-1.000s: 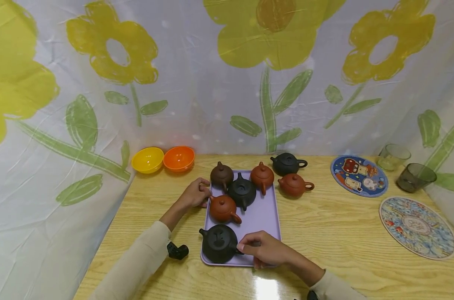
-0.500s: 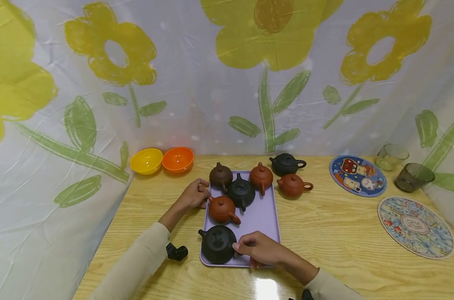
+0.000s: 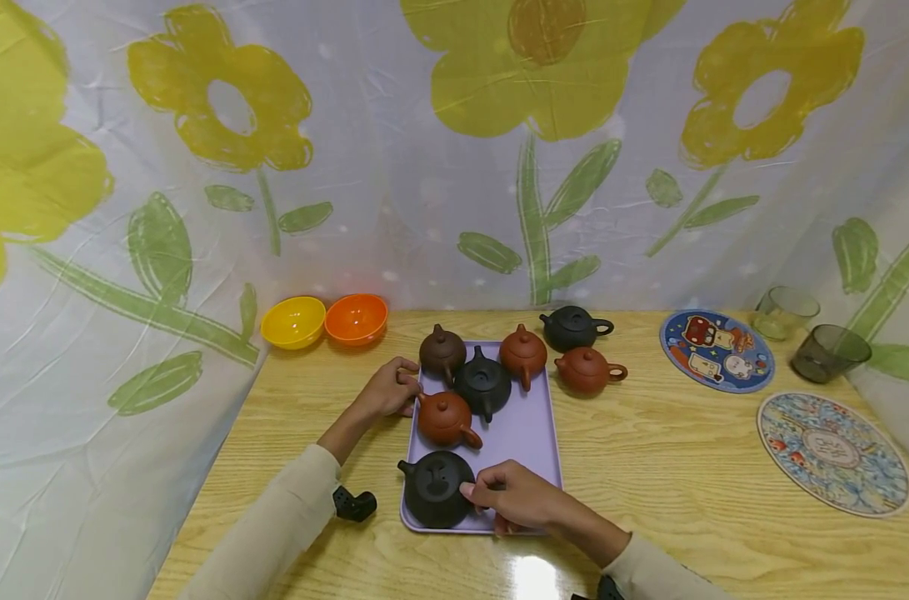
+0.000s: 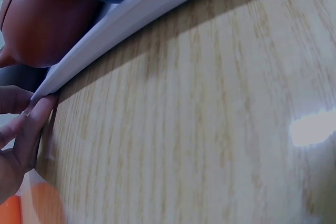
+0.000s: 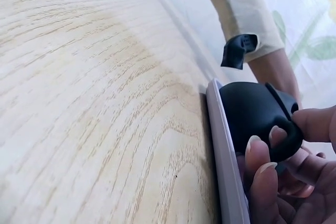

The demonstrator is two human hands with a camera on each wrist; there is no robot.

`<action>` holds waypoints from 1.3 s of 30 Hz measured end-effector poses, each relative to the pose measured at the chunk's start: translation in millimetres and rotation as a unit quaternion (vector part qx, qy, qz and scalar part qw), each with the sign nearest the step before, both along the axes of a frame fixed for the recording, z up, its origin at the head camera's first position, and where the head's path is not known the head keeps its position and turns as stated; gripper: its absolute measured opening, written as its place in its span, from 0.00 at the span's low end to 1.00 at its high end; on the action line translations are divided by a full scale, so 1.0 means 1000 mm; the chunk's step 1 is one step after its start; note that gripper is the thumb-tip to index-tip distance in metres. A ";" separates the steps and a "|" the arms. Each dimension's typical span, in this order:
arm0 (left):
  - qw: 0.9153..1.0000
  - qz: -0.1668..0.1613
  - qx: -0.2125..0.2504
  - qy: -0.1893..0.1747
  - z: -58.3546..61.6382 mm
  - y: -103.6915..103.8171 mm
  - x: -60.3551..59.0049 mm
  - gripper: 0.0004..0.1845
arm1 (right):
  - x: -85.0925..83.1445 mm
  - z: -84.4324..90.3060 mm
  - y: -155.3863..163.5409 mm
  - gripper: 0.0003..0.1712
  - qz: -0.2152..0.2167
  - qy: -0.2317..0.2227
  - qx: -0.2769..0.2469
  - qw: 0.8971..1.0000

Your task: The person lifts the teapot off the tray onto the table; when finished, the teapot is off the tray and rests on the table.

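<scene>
Two hands on the lavender tray (image 3: 525, 433), which sits flat on the wooden tabletop (image 3: 671, 467). Right hand (image 3: 516, 497) at the near end of the tray: fingers curled round the black teapot (image 3: 435, 488), at the handle side. Right wrist view confirms it, fingertips (image 5: 258, 149) wrapped on the pot's dark body, pot just inside the tray rim. So right grip is clamped on the black teapot. Pot stands upright in the tray's near-left corner, spout pointing left.

Left hand (image 3: 388, 388) at the tray's left edge, next to the red teapot (image 3: 444, 418). Left wrist view shows a fingertip (image 4: 37, 124) touching the rim and the thumb above it; looks like a pinch on the rim, fingers curled.

Also on the tray: dark teapot (image 3: 483, 382) in the middle, brown teapot (image 3: 442, 351) far left, second red teapot (image 3: 523, 353) far right. Pots are crowded, nearly touching.

Off the tray, just right of it: another black teapot (image 3: 571, 327) and a red one (image 3: 587, 371). Yellow bowl (image 3: 293, 321) and orange bowl (image 3: 356, 317) sit side by side at the far left. Two round mats (image 3: 716, 350) and two glasses (image 3: 830, 352) well apart to the right. Small black object (image 3: 354, 503) near the left sleeve.
</scene>
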State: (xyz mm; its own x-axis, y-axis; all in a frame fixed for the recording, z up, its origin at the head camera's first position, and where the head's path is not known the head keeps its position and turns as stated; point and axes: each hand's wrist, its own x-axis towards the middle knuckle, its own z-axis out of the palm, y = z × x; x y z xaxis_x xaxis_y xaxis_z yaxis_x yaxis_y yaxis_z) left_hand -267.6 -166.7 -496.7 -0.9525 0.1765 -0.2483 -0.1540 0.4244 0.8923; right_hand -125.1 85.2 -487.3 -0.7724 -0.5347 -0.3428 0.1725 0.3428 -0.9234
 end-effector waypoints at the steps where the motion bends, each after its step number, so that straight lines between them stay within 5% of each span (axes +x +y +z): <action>1: 1.000 0.000 -0.002 0.000 0.000 0.000 0.000 0.18 | 0.000 0.001 0.000 0.28 -0.003 -0.004 -0.002 1.000; 21: 1.000 0.006 -0.008 0.000 -0.001 0.000 -0.001 0.19 | -0.007 0.021 0.023 0.23 0.025 0.005 -0.054 0.998; 39: 1.000 0.005 -0.013 0.000 0.001 0.001 0.000 0.18 | -0.039 0.033 0.102 0.25 0.070 0.029 -0.028 0.997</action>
State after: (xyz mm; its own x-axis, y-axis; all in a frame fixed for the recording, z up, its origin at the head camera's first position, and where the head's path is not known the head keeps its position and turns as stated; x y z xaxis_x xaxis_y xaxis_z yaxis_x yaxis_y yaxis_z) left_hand -267.8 -165.6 -495.3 -0.9542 0.1594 -0.2530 -0.1590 0.4460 0.8808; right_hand -164.5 187.6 -453.9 -0.7065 -0.6554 -0.2668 0.0734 0.3071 -0.9488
